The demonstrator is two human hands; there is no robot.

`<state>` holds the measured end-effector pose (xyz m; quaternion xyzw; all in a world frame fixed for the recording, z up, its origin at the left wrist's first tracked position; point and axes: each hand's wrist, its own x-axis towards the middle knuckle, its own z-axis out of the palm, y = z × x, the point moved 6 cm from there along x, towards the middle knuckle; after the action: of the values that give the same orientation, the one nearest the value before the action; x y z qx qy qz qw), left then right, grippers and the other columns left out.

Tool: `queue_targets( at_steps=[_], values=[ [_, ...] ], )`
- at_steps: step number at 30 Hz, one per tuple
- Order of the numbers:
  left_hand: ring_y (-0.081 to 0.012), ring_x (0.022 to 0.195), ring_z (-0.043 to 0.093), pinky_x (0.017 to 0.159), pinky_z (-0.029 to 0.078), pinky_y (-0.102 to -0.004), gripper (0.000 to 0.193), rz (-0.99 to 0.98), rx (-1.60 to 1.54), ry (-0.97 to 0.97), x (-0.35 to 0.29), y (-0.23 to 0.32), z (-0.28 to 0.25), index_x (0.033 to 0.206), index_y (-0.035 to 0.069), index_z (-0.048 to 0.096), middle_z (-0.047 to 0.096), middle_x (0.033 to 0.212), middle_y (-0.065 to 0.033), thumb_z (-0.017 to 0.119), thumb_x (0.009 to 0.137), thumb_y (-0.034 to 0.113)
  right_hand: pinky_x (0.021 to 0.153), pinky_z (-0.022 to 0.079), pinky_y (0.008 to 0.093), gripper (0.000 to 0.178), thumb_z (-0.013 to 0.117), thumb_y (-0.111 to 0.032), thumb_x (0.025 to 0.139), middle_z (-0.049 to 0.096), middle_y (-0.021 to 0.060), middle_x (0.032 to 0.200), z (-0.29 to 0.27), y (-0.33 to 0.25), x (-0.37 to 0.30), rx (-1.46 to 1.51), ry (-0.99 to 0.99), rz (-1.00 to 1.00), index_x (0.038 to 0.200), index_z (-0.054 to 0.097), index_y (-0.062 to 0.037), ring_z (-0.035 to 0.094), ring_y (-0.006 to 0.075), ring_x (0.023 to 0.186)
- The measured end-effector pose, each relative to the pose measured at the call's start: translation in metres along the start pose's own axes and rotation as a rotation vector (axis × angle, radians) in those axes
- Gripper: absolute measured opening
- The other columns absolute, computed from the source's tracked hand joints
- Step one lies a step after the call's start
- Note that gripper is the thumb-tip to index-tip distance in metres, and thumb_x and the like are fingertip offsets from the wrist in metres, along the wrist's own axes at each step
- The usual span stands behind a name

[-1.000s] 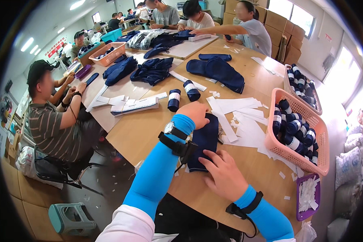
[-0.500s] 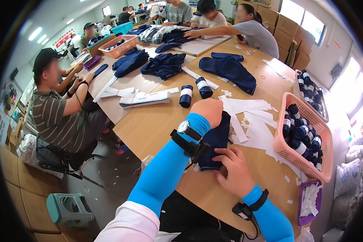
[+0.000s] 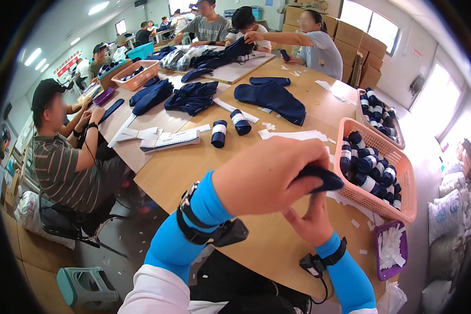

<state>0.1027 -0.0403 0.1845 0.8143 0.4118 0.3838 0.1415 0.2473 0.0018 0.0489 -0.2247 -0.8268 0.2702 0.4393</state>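
My left hand (image 3: pixel 275 175) is raised over the near part of the table, thumb and fingers closed on a folded piece of navy cloth (image 3: pixel 324 179). Most of that cloth is hidden behind the hand. My right hand (image 3: pixel 311 222) is just below, thumb apart from its upright fingers, whose tips reach the cloth's underside and are partly hidden. Beyond my hands, two navy rolls with white paper bands stand on the table: a left roll (image 3: pixel 219 134) and a right roll (image 3: pixel 240 122). White paper strips (image 3: pixel 293 135) lie behind my left hand.
Banded rolls fill a pink basket (image 3: pixel 411 193) and another basket (image 3: pixel 401 140) at right. A purple tray (image 3: pixel 403 268) holds paper scraps. Navy cloth (image 3: pixel 272 101) and a strip stack (image 3: pixel 172 141) lie farther off. Co-workers sit around; a green stool (image 3: pixel 83 277) stands lower left.
The navy cloth, lying flat on the table before, is now lifted and folded up in my left hand. My right hand has moved slightly right. Across the table, a co-worker has raised some navy cloth.
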Motion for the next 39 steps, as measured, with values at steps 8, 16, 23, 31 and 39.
queue_targets(
  at_steps=[8,16,23,31,39],
  values=[
    [-0.0225,0.078,0.070,0.067,0.054,-0.0336,0.023,-0.012,-0.031,0.115,0.009,-0.007,0.009,0.110,0.004,0.062,0.072,0.092,-0.0137,0.075,0.093,0.011,0.083,0.056,0.0311,0.038,0.072,-0.006,0.094,0.069,0.0103,0.114,-0.041,-0.028,-0.041,0.256,-0.227,0.564,0.127,0.057,0.0008,0.068,0.0148,0.098],
    [-0.0385,0.090,0.073,0.080,0.057,-0.0468,0.024,-0.293,0.086,-0.298,-0.003,-0.131,0.107,0.109,0.006,0.068,0.076,0.097,-0.0183,0.075,0.092,0.022,0.065,0.061,0.0335,0.088,0.064,-0.003,0.099,0.065,0.0198,0.120,-0.032,-0.015,-0.112,0.504,-0.258,1.013,0.160,0.002,-0.0057,0.074,0.0210,0.085],
    [-0.0418,0.086,0.074,0.078,0.060,-0.0489,0.017,-0.334,0.204,-0.245,0.006,-0.152,0.166,0.085,0.004,0.077,0.074,0.084,-0.0229,0.082,0.076,0.017,0.053,0.055,0.0302,0.078,0.061,0.000,0.096,0.071,0.0111,0.093,-0.040,-0.012,-0.121,0.480,-0.158,0.960,0.160,0.020,-0.0118,0.067,0.0162,0.061],
    [-0.0401,0.085,0.075,0.076,0.060,-0.0454,0.015,-0.336,0.207,-0.187,-0.003,-0.151,0.166,0.080,0.003,0.078,0.073,0.081,-0.0223,0.087,0.071,0.012,0.065,0.052,0.0323,0.085,0.062,0.000,0.099,0.068,0.0160,0.110,-0.049,-0.023,-0.101,0.026,-0.425,0.685,0.166,0.012,-0.0126,0.060,0.0201,0.067],
    [-0.0435,0.086,0.073,0.078,0.059,-0.0483,0.008,-0.339,0.307,-0.121,-0.003,-0.154,0.165,0.080,-0.001,0.076,0.072,0.087,-0.0264,0.070,0.080,0.005,0.080,0.054,0.0435,0.040,0.085,-0.013,0.078,0.062,0.0196,0.104,-0.030,-0.053,-0.079,-0.215,-0.919,0.241,0.110,0.062,-0.0022,0.065,0.0388,0.095]
  ],
)
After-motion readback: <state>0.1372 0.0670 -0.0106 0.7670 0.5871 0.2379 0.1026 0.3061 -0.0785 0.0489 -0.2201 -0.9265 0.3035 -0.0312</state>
